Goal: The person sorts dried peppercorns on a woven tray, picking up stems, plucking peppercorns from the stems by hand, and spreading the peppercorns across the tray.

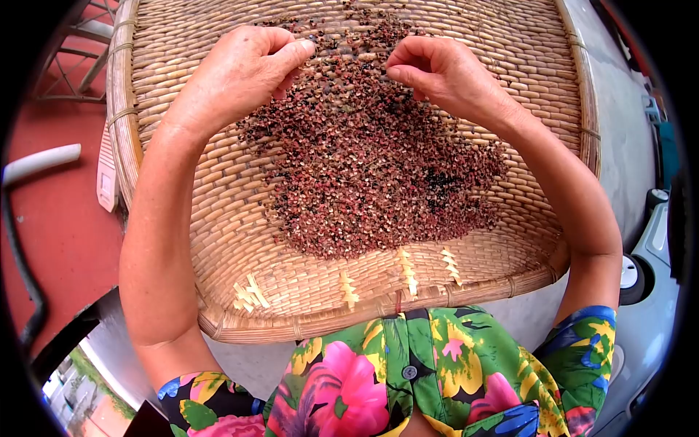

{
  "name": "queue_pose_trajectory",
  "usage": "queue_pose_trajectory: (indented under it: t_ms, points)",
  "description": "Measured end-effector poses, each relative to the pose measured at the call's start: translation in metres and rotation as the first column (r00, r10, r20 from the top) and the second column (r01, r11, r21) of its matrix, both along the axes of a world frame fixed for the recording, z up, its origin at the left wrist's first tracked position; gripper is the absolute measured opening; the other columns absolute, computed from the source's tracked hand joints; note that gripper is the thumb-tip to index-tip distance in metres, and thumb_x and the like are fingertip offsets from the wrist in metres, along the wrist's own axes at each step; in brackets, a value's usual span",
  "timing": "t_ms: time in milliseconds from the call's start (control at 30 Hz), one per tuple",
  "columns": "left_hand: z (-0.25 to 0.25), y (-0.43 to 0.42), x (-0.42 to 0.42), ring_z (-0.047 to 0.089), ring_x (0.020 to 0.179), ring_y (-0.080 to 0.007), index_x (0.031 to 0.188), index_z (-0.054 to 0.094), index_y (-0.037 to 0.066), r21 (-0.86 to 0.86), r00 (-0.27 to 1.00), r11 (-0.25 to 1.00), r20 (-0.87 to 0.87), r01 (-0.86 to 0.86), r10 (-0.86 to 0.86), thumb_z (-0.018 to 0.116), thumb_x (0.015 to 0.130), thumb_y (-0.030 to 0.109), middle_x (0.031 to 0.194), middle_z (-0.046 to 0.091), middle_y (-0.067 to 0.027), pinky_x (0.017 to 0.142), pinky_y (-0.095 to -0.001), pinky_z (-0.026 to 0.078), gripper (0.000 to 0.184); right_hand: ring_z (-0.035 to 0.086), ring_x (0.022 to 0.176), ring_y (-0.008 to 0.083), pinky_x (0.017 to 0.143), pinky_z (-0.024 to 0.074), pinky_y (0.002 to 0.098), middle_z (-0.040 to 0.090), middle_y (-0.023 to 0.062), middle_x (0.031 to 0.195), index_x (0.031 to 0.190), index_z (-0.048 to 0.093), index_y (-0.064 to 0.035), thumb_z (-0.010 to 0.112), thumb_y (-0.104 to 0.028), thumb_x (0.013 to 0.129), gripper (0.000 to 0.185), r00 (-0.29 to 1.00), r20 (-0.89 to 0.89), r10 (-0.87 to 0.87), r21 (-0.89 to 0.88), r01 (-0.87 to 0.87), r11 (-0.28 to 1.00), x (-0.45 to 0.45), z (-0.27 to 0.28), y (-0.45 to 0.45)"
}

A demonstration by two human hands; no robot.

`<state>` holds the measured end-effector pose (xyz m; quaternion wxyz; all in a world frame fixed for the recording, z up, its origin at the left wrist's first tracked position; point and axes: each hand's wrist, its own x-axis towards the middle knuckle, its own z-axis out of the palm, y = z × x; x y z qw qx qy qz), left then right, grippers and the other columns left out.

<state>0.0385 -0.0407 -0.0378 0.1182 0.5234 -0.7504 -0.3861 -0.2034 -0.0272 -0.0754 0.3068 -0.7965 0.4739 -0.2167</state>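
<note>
A large woven tray (233, 189) holds a spread of small reddish-brown husks with black seeds (364, 167). Over the upper left edge of this spread is my left hand (262, 62), its thumb and forefinger pressed together; anything between them is too small to make out. My right hand (437, 69) hovers at the upper right edge of the spread, fingers curled and thumb near the forefinger, and whatever it may pinch is hidden. The two hands are apart, with husks and seeds between them.
Pale woven strips (408, 273) show along the tray's near rim. At the left are a red floor (65, 240), a white pipe (44, 164) and a dark hose (22, 269). A light blue vehicle (652, 291) stands at the right.
</note>
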Motion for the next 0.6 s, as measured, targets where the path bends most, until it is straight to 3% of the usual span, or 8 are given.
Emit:
queue_pose_trajectory:
  t_ms: [100, 133, 267, 333, 400, 433, 500, 600]
  points:
    - [0.000, 0.002, 0.000, 0.047, 0.051, -0.0034, 0.063, 0.050, 0.009, -0.055, 0.998, 0.997, -0.042, -0.051, 0.048, 0.052, 0.085, 0.036, 0.055, 0.048, 0.0034, 0.047, -0.0175, 0.039, 0.036, 0.048, 0.054, 0.0064, 0.048, 0.0398, 0.0229, 0.051, 0.0003, 0.059, 0.086, 0.058, -0.0022, 0.056, -0.019, 0.084, 0.017, 0.993, -0.110, 0.047, -0.097, -0.058, 0.994, 0.005, 0.003, -0.001]
    - [0.001, 0.002, -0.001, 0.047, 0.051, -0.0032, 0.062, 0.050, 0.009, -0.066, 0.996, 0.995, -0.069, -0.069, 0.064, 0.054, 0.084, 0.037, 0.055, 0.048, 0.0035, 0.047, -0.0172, 0.039, 0.035, 0.061, 0.071, 0.0230, 0.065, 0.0478, 0.0313, 0.063, 0.0126, 0.077, 0.086, 0.060, -0.0012, 0.058, -0.018, 0.079, 0.018, 0.990, -0.140, 0.025, -0.006, -0.026, 1.000, 0.010, 0.010, 0.001]
    - [0.018, 0.008, -0.004, 0.051, 0.057, -0.0040, 0.070, 0.055, 0.006, -0.087, 0.985, 0.990, -0.142, -0.111, 0.098, 0.055, 0.084, 0.030, 0.063, 0.054, 0.0013, 0.052, -0.0174, 0.043, 0.029, 0.061, 0.071, 0.0248, 0.065, 0.0485, 0.0344, 0.062, 0.0119, 0.077, 0.083, 0.059, -0.0024, 0.058, -0.017, 0.078, 0.016, 0.982, -0.135, 0.135, 0.016, -0.134, 0.991, 0.026, 0.007, 0.009]
    - [0.042, 0.018, -0.011, 0.053, 0.060, -0.0090, 0.082, 0.057, -0.001, 0.063, 0.985, 0.992, -0.129, -0.111, 0.119, 0.054, 0.081, 0.012, 0.070, 0.057, -0.0041, 0.049, -0.0229, 0.043, 0.014, 0.060, 0.072, 0.0259, 0.065, 0.0485, 0.0356, 0.062, 0.0114, 0.076, 0.082, 0.059, -0.0031, 0.058, -0.017, 0.077, 0.015, 0.967, -0.168, 0.192, -0.085, -0.208, 0.974, 0.036, 0.001, 0.012]
    - [0.039, 0.024, -0.012, 0.051, 0.056, -0.0079, 0.077, 0.058, 0.000, -0.019, 0.975, 0.989, -0.169, -0.149, 0.143, 0.055, 0.080, 0.013, 0.064, 0.056, -0.0027, 0.048, -0.0222, 0.041, 0.014, 0.059, 0.074, 0.0285, 0.066, 0.0480, 0.0385, 0.060, 0.0097, 0.076, 0.081, 0.059, -0.0059, 0.059, -0.018, 0.076, 0.013, 0.939, -0.220, 0.265, -0.253, -0.317, 0.914, 0.048, -0.004, 0.013]
    - [0.039, 0.026, -0.014, 0.050, 0.052, -0.0068, 0.071, 0.059, 0.000, -0.098, 0.965, 0.978, -0.205, -0.186, 0.163, 0.056, 0.079, 0.014, 0.058, 0.056, -0.0014, 0.046, -0.0214, 0.039, 0.016, 0.059, 0.076, 0.0275, 0.067, 0.0481, 0.0382, 0.060, 0.0091, 0.078, 0.080, 0.059, -0.0073, 0.059, -0.020, 0.076, 0.014, 0.937, -0.219, 0.271, -0.232, -0.320, 0.919, 0.056, -0.006, 0.012]
    - [0.044, 0.021, -0.016, 0.051, 0.054, -0.0072, 0.074, 0.059, 0.000, 0.031, 0.962, 0.968, -0.104, -0.251, 0.252, 0.056, 0.079, 0.014, 0.060, 0.056, -0.0030, 0.047, -0.0217, 0.040, 0.015, 0.059, 0.075, 0.0274, 0.066, 0.0483, 0.0384, 0.060, 0.0089, 0.078, 0.080, 0.059, -0.0078, 0.058, -0.023, 0.076, 0.015, 0.942, -0.200, 0.271, -0.219, -0.312, 0.924, 0.074, -0.008, 0.015]
    - [0.040, 0.019, -0.010, 0.052, 0.056, -0.0094, 0.075, 0.061, -0.002, -0.094, 0.982, 0.980, -0.083, -0.178, 0.170, 0.058, 0.078, 0.015, 0.062, 0.058, -0.0063, 0.050, -0.0251, 0.042, 0.017, 0.060, 0.072, 0.0272, 0.064, 0.0490, 0.0384, 0.061, 0.0087, 0.075, 0.075, 0.060, -0.0081, 0.058, -0.031, 0.076, 0.023, 0.934, -0.273, 0.232, -0.214, -0.294, 0.932, 0.099, -0.005, 0.023]
